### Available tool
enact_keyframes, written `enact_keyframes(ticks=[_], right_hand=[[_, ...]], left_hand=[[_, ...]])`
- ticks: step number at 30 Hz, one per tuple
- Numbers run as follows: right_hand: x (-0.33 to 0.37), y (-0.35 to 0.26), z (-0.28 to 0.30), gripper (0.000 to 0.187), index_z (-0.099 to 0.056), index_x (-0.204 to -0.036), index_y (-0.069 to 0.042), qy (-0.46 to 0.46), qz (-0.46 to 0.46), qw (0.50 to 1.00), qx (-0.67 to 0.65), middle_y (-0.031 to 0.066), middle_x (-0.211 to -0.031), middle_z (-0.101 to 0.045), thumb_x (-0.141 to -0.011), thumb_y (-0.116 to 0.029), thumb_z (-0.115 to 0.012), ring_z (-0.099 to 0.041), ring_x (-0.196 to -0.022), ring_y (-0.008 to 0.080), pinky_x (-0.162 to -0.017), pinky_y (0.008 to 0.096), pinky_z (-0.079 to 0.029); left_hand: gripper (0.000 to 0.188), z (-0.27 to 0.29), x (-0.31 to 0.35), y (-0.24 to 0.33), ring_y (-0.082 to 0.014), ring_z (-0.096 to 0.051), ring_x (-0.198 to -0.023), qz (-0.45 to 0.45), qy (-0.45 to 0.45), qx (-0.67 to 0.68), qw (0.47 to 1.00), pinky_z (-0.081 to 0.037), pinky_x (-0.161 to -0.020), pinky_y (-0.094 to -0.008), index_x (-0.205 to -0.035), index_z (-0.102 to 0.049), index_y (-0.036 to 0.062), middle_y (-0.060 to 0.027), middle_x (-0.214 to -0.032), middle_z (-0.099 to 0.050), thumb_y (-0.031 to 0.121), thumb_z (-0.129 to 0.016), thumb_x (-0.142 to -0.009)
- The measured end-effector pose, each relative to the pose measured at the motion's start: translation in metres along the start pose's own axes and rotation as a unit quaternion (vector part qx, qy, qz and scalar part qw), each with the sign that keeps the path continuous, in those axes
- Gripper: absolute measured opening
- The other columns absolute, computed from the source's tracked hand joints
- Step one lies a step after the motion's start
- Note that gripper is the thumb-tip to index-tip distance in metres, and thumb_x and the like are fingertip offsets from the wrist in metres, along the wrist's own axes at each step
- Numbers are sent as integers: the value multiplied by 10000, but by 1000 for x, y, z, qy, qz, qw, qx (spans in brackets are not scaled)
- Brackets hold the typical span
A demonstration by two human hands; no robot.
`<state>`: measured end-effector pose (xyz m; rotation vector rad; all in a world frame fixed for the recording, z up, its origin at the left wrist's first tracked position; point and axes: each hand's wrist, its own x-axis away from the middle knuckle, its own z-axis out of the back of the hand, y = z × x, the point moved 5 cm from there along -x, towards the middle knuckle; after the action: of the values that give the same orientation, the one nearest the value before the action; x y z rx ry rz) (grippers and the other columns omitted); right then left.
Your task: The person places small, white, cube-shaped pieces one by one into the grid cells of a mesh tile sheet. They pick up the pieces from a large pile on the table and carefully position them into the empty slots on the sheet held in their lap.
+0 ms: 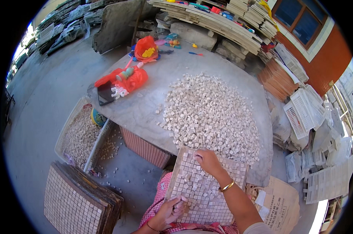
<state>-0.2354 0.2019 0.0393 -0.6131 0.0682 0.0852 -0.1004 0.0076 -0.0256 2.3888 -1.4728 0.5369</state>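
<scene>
A square mosaic board (227,210) rests against my lap, its grid of cells mostly filled with small pale stone cubes. Several loose cubes (202,181) lie on top of the filled rows. My right hand (208,162), with a gold bangle at the wrist, is closed in a pinch over the board's far left part. Whatever lies between its fingertips is hidden. At the near left edge of the board, my left hand (172,210) has its fingers curled in; what it holds is too small to make out. Beyond the board a large heap of stone cubes (211,113) covers the table's right side.
The grey stone table (145,105) carries red plastic bags (135,80), toys and a dark tablet (105,93). To the left stand a white crate (65,130) of cubes and a stack of filled mosaic boards (69,199). White plastic trays (305,111) pile up at right.
</scene>
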Motion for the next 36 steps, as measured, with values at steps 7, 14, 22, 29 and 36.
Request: enact_keyframes(ticks=[7,14,22,29,36], right_hand=[[-3,2,-7,100,-618,-841,-53,18,-7,998,60,126,-819,-585,-781,-131,-597,-566,-781,320,-680,406,-456],[3,1,-8,102,-602,-797,-52,16,-38,997,73,128,-795,-591,-771,-149,-620,-570,-770,318,-665,411,-456],[0,0,-5,117,-596,-770,-53,12,0,994,107,113,-744,-580,-764,-167,-620,-567,-748,311,-665,417,-456],[11,3,-4,95,-587,-757,-47,82,-15,993,84,117,-753,-576,-751,-138,-614,-564,-742,313,-651,421,-452],[6,18,26,102,-597,-792,-55,41,-78,996,-2,110,-785,-596,-758,-150,-612,-578,-775,305,-678,402,-461]], left_hand=[[216,-7,1,3,-71,-352,-497,1,-4,3,1000,-314,-475,-199,-975,-525,-3,6,-642,-421,187,-427,-942],[206,-7,2,4,-66,-340,-493,1,3,0,1000,-296,-452,-191,-960,-519,14,9,-640,-411,198,-429,-944],[200,-4,0,2,-66,-348,-492,5,-21,-8,1000,-297,-444,-193,-959,-522,19,9,-632,-412,199,-435,-942],[187,-9,1,1,-55,-353,-495,12,-2,-40,999,-303,-447,-184,-930,-509,55,29,-635,-412,228,-437,-939],[192,-3,3,-1,-58,-359,-496,6,-5,-29,1000,-310,-448,-190,-931,-519,50,22,-641,-420,217,-426,-945]])
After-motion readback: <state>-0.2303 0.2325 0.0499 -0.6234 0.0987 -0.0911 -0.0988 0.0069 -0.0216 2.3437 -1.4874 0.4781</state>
